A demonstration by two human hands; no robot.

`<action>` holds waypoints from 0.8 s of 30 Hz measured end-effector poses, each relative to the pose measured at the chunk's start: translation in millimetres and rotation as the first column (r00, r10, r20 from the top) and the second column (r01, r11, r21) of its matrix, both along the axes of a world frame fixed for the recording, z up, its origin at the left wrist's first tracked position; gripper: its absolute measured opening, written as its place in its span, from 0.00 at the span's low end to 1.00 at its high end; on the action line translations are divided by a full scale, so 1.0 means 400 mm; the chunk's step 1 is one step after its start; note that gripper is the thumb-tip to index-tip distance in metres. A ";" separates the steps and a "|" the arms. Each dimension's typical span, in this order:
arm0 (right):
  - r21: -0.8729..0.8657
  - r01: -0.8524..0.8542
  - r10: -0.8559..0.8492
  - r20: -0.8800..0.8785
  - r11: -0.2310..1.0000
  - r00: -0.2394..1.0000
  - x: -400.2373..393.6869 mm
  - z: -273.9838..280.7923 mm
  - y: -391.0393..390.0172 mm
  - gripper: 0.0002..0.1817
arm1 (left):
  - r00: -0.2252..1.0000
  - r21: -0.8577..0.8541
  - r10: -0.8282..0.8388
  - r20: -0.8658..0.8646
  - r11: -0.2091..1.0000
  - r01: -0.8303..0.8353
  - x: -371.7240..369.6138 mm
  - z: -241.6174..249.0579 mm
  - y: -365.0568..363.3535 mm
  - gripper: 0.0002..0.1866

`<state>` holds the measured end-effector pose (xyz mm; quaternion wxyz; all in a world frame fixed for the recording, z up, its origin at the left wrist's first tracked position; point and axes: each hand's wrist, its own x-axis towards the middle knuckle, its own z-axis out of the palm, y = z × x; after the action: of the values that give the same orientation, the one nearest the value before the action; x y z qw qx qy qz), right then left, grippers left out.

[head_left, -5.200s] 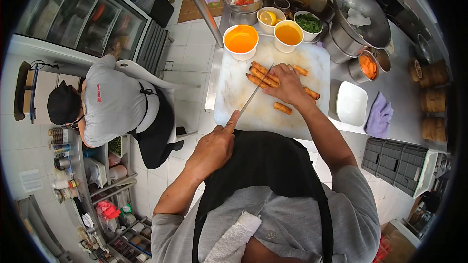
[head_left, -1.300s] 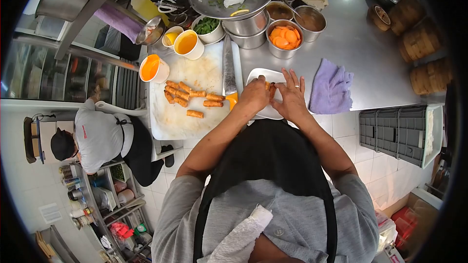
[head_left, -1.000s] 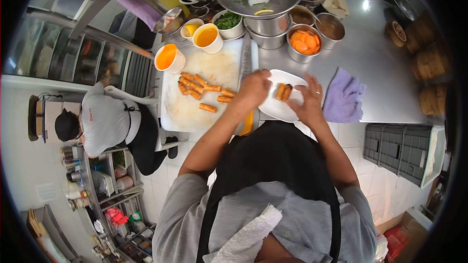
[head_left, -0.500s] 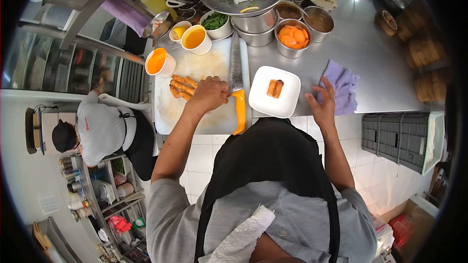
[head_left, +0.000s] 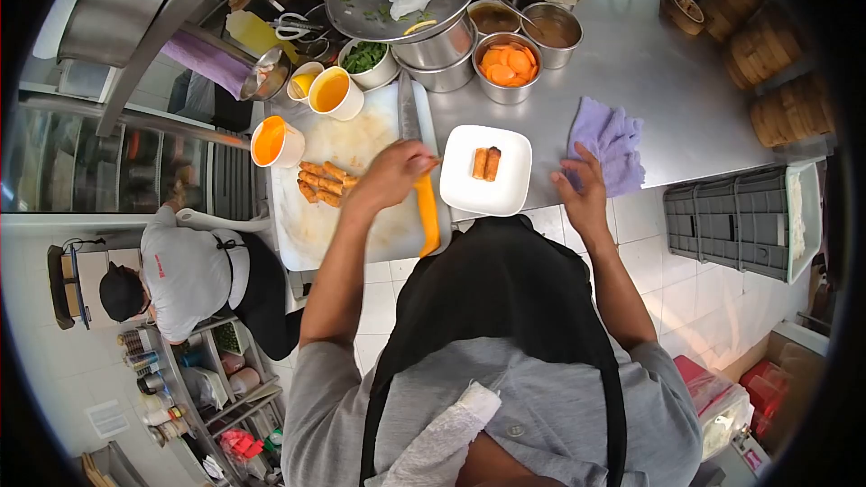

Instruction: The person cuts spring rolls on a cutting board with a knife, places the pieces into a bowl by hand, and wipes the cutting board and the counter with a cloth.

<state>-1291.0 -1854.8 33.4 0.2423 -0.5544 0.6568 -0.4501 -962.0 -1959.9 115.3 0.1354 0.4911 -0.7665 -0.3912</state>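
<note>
My left hand is pinched over the yellow knife handle, with the browned end of a fried spring roll showing at its fingertips. The knife lies along the right side of the white cutting board. More cut spring rolls are grouped on the board, left of that hand. Two spring roll pieces stand side by side on a square white plate. Right of the plate, my right hand has its fingers apart and holds nothing; its fingertips are beside a crumpled purple cloth.
Tubs of orange sauce and yellow-orange sauce stand at the board's far edge. Behind are a steel bowl on stacked pots and sliced carrots. Bamboo steamers sit far right. A co-worker bends at the left.
My left hand has moved off the group of rolls toward the plate, a roll piece in its fingers. My right hand stays beside the cloth. The view has shifted slightly.
</note>
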 end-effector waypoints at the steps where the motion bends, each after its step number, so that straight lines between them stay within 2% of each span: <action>1: 0.001 -0.016 0.016 0.009 1.000 1.000 0.013 0.000 -0.003 0.15 | 0.994 0.037 -0.010 -0.113 0.999 0.014 -0.046 -0.038 -0.007 0.10; 3: -0.050 -0.081 0.079 -0.042 0.995 0.996 0.041 -0.005 -0.017 0.16 | 0.995 0.125 0.071 -0.070 0.990 -0.061 -0.161 -0.076 -0.003 0.11; 5: -0.084 -0.133 0.130 -0.042 0.988 0.991 0.077 0.007 -0.031 0.17 | 0.997 0.128 0.079 -0.003 0.989 -0.078 -0.248 -0.132 -0.006 0.12; 6: -0.082 -0.176 0.175 -0.025 0.981 0.984 0.088 -0.001 -0.040 0.20 | 0.995 0.091 0.095 0.024 0.991 -0.097 -0.273 -0.145 0.000 0.12; 8: -0.099 -0.245 0.230 -0.138 0.965 0.963 0.103 -0.007 -0.052 0.20 | 0.988 0.017 0.130 0.079 0.991 -0.132 -0.296 -0.168 0.011 0.13; 11: -0.093 -0.299 0.271 -0.229 0.950 0.935 0.112 -0.021 -0.068 0.21 | 0.966 -0.062 0.248 -0.077 0.966 -0.253 -0.214 -0.075 0.029 0.13; 13: -0.101 -0.319 0.285 -0.258 0.942 0.923 0.111 -0.029 -0.071 0.22 | 0.943 -0.017 0.304 -0.134 0.951 -0.309 -0.102 -0.026 0.032 0.13; 15: -0.066 -0.326 0.296 -0.282 0.943 0.913 0.113 -0.018 -0.077 0.23 | 0.903 -0.133 0.391 -0.176 0.900 -0.415 0.010 -0.009 0.054 0.12; 18: -0.021 -0.361 0.336 -0.320 0.932 0.886 0.115 0.002 -0.096 0.26 | 0.901 -0.143 0.435 0.006 0.892 -0.429 0.110 0.024 0.094 0.13; 21: 0.058 -0.401 0.398 -0.320 0.914 0.860 0.121 0.016 -0.113 0.27 | 0.969 -0.413 0.198 0.145 0.903 -0.123 0.150 -0.012 0.121 0.16; 22: 0.062 -0.406 0.404 -0.313 0.912 0.860 0.122 0.020 -0.115 0.27 | 0.967 -0.357 0.176 0.186 0.929 -0.100 0.145 -0.016 0.133 0.18; 24: 0.042 -0.396 0.390 -0.290 0.917 0.874 0.116 0.016 -0.117 0.26 | 0.937 -0.391 0.197 0.289 0.917 -0.073 0.134 -0.047 0.145 0.18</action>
<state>-1244.4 -1901.5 39.6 0.2236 -0.7388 0.5548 -0.3103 -908.3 -1901.9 96.3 0.1266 0.5658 -0.8023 -0.1418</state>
